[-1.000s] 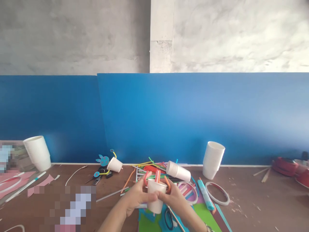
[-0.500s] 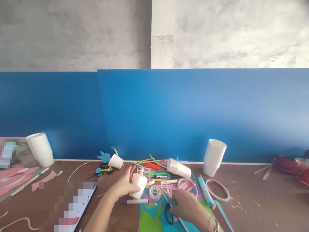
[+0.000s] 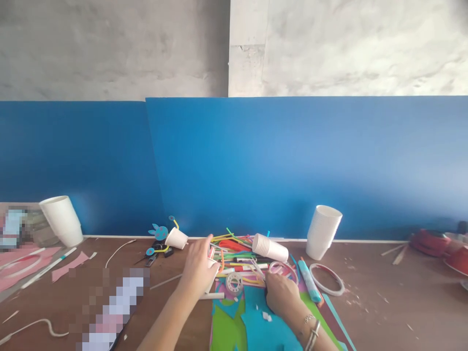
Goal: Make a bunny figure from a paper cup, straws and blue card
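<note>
My left hand (image 3: 199,265) is closed around a white paper cup (image 3: 212,263), which it mostly hides; only part of the rim and side shows. Red and white sticks poke up behind that cup. My right hand (image 3: 281,292) is wrapped round the scissors (image 3: 258,269), whose blades point up and left over the pile. Their dark handle is largely covered by my fingers. Between the hands lies a white tape roll (image 3: 234,282). Beneath my right hand are blue felt sheets (image 3: 256,321) and a green sheet (image 3: 228,324).
Colourful straws and markers (image 3: 234,246) are heaped behind the hands, beside a tipped stack of paper cups (image 3: 270,247). Taller cup stacks stand right (image 3: 323,231) and left (image 3: 63,222). A cup with a blue rabbit face (image 3: 160,232) sits back left. A ring of tape (image 3: 327,279) lies right.
My left hand has turned over the cup, now hiding most of it. My right hand has taken up the scissors by the handle and lifted the blades toward the pile.
</note>
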`<state>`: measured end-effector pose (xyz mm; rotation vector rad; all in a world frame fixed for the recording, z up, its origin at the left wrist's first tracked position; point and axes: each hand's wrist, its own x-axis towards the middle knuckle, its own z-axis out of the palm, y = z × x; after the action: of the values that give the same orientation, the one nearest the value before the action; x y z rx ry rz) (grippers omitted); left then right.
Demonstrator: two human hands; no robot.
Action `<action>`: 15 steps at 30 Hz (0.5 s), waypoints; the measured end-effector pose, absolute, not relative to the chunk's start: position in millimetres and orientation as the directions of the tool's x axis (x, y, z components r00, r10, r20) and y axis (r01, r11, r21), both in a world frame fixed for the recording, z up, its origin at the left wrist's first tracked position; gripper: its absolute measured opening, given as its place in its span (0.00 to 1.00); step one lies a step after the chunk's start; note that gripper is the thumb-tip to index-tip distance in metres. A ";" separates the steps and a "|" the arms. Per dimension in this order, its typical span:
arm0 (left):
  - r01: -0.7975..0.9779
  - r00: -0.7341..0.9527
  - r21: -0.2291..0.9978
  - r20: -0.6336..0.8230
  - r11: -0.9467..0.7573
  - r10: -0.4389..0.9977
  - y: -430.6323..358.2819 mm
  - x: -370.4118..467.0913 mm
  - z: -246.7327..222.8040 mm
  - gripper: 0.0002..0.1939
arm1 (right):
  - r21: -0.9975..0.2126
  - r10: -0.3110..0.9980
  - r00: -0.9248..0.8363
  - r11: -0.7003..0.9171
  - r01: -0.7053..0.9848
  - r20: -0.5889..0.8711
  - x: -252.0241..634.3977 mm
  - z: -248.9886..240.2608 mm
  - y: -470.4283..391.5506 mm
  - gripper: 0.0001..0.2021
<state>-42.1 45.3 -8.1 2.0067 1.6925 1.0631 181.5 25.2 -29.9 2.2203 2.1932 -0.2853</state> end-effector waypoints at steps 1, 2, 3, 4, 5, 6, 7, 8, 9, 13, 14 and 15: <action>0.680 0.105 0.659 0.348 -0.323 0.931 38.2 -34.1 -8.9 0.23 | -0.132 0.993 0.004 -0.020 0.991 -0.119 182.5 -29.3 26.1 0.18; 0.635 0.219 0.675 0.308 -0.375 0.926 29.6 -25.5 -12.8 0.14 | -0.146 0.995 0.000 -0.015 0.989 -0.102 183.1 -28.1 26.9 0.17; 0.582 0.339 0.701 0.252 -0.413 0.906 19.6 -16.7 -20.5 0.11 | -0.166 0.997 -0.013 0.000 0.986 -0.081 183.0 -26.6 27.5 0.17; 0.520 0.481 0.721 0.197 -0.459 0.854 9.1 -7.7 -32.3 0.10 | -0.190 0.998 -0.036 0.024 0.981 -0.060 182.1 -24.9 27.9 0.16; 0.461 0.595 0.744 0.145 -0.483 0.791 -1.5 1.2 -47.6 0.11 | -0.216 0.997 -0.069 0.059 0.975 -0.040 180.2 -23.7 28.2 0.15; 0.411 0.669 0.768 0.111 -0.491 0.735 -11.3 9.8 -65.6 0.13 | -0.249 0.993 -0.121 0.113 0.962 -0.017 177.3 -23.2 28.2 0.15; 0.383 0.710 0.795 0.073 -0.470 0.701 -19.8 17.6 -84.9 0.14 | -0.287 0.982 -0.190 0.185 0.940 0.011 173.4 -24.0 28.2 0.15; 0.377 0.693 0.817 0.064 -0.437 0.718 -26.7 24.3 -104.1 0.16 | -0.326 0.963 -0.265 0.265 0.908 0.044 168.9 -26.1 28.2 0.17; 0.382 0.690 0.828 0.040 -0.411 0.722 -31.5 29.4 -121.6 0.18 | -0.363 0.939 -0.335 0.340 0.868 0.079 164.0 -29.4 28.5 0.20; 0.382 0.709 0.791 0.080 -0.477 0.701 -34.0 30.6 -160.2 0.22 | -0.525 0.905 -0.398 0.415 0.743 0.152 150.9 -44.7 35.2 0.23; 0.386 0.739 0.759 0.086 -0.524 0.669 -32.5 27.5 -162.3 0.22 | -0.560 0.917 -0.368 0.388 0.732 0.155 150.9 -46.3 38.0 0.24; 0.395 0.765 0.718 0.089 -0.573 0.638 -31.0 24.2 -163.0 0.22 | -0.591 0.930 -0.332 0.358 0.723 0.156 152.4 -46.5 40.4 0.25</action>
<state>24.2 -31.0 -163.0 2.2493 0.7674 0.4442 152.4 40.4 -46.5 1.9633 2.9466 -0.8011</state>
